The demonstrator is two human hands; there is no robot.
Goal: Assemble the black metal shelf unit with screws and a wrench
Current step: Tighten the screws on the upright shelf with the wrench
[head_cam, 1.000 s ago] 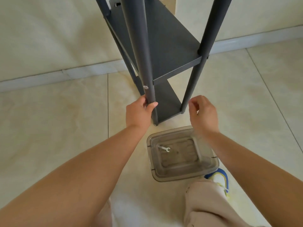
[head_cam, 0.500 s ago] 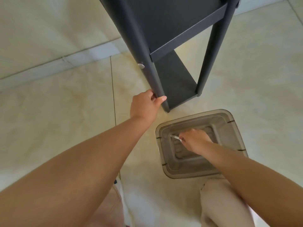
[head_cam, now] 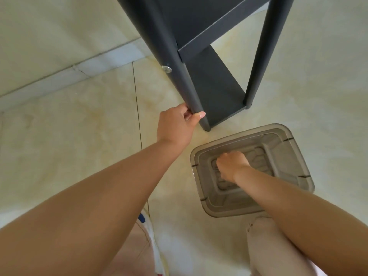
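**Steadying the shelf, reaching into the tub**

The black metal shelf unit (head_cam: 209, 36) stands upright on the floor, far of the person. The left hand (head_cam: 176, 124) has its fingers clamped around the near-left leg (head_cam: 185, 86), low down, below a silver screw (head_cam: 166, 69). The right hand (head_cam: 232, 165) is curled inside the clear plastic tub (head_cam: 294, 156); whether it holds anything cannot be told. The frame looks stiff and smooth, probably light; gripping a leg suits it.

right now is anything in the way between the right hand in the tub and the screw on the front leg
Nothing visible blocks it: only open air and bare floor lie between the right hand in the clear tub and the screw. The left hand grips that leg lower down.
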